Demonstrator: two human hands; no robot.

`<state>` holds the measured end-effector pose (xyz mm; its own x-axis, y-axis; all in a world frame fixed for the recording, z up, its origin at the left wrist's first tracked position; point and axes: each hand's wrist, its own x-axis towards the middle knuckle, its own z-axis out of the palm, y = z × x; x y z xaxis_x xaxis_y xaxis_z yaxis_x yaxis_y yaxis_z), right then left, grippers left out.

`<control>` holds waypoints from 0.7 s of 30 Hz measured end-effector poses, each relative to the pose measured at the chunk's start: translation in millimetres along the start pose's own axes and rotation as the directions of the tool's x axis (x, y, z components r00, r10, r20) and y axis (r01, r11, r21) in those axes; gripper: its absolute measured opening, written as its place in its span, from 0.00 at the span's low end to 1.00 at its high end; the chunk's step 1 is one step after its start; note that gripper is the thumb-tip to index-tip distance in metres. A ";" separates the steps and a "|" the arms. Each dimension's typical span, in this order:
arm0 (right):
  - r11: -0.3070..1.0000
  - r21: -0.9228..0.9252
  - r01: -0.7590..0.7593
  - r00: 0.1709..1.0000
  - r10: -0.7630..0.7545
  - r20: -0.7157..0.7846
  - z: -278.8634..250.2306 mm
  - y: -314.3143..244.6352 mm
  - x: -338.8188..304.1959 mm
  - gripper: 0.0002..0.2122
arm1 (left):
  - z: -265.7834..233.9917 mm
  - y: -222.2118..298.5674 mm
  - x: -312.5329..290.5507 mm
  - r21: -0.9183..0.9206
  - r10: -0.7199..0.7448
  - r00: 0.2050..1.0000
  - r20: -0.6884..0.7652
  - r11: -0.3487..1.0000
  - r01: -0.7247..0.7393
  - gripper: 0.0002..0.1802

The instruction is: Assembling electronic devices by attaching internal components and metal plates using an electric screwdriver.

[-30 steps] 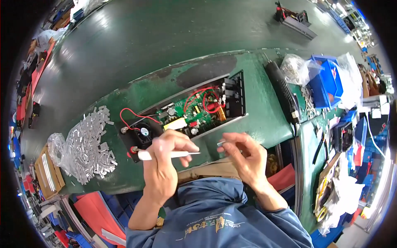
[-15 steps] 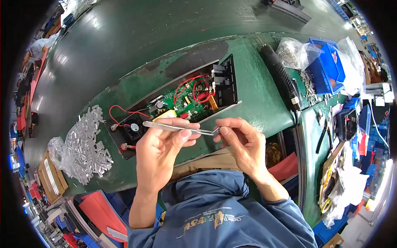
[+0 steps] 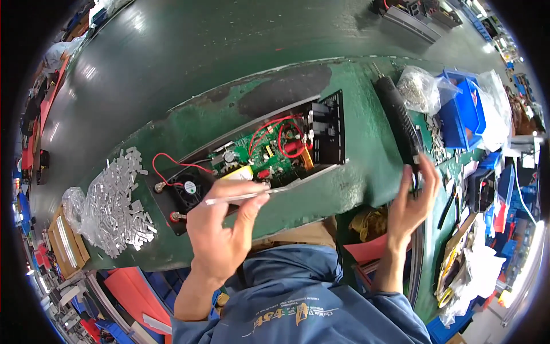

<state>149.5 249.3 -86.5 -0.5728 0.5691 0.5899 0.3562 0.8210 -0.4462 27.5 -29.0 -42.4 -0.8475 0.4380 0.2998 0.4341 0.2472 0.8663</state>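
Observation:
My left hand pinches a pair of metal tweezers between thumb and fingers, the tips pointing right along the near edge of an open black metal case. Whether the tips hold anything is too small to tell. Inside the case lies a green circuit board with red wires. A black end panel with a fan hangs off its left end on wires. My right hand has its fingers apart around the near end of a long black electric screwdriver, which lies on the bench.
Loose metal pieces are heaped on a clear bag at the left. Blue bins, a bag of small parts and scattered metal bits lie at the right. Black-handled pliers rest near the right edge. Another metal case sits beyond.
My right hand has left the tweezer tips and moved right to the screwdriver, its fingers spreading. My left hand keeps the tweezers, now turned slightly with the tips higher.

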 end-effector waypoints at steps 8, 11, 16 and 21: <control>0.969 -0.121 -0.213 0.920 0.241 0.309 -10.2 26.2 8.3 0.28 | 10.4 -17.3 10.0 0.190 0.179 0.983 0.048 0.964 -0.185 0.10; 0.923 -0.081 -0.376 0.825 0.373 0.425 -40.1 23.1 -37.7 0.32 | 16.1 -21.7 13.8 0.254 0.208 0.976 0.059 0.943 -0.216 0.11; 0.393 0.073 -0.917 0.300 0.556 0.775 -83.2 -2.7 -94.9 0.25 | 20.3 -16.6 22.1 0.345 0.203 0.968 0.151 0.907 -0.244 0.12; 0.282 -0.044 -0.959 0.077 0.402 0.912 -78.3 -37.1 -120.0 0.19 | 20.5 -13.5 23.7 0.404 0.188 0.954 0.232 0.874 -0.270 0.10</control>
<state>262.8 154.1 -88.0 -0.5742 0.3324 -0.7482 0.6815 -0.3124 -0.6618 7.8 -4.2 -55.1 -0.6564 0.6649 0.3563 0.7318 0.4465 0.5148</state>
